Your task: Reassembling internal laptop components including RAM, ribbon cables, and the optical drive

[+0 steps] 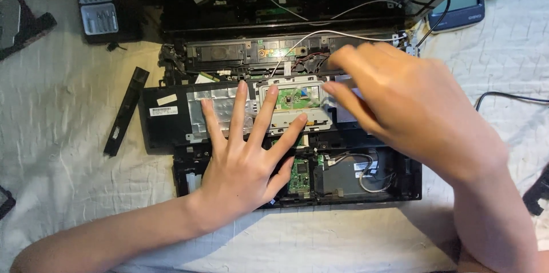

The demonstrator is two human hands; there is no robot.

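Opened black plastic laptop (354, 184) lies on a wrinkled white sheet (63, 136); its flipped cover panel (171, 116), lined with grey foil, sits across the middle. Left hand (243, 164) presses flat on the panel, fingers spread. Right hand (412, 107), fingers curled, pinches the touchpad plate's (297, 107) edge.

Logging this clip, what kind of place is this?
Probably a home, an improvised repair spot: an opened laptop lies on a wrinkled white cloth, with a screwdriver bit case beside it.

palmrest panel (171, 116) | black, underside up | flat across opened laptop base (354, 178)
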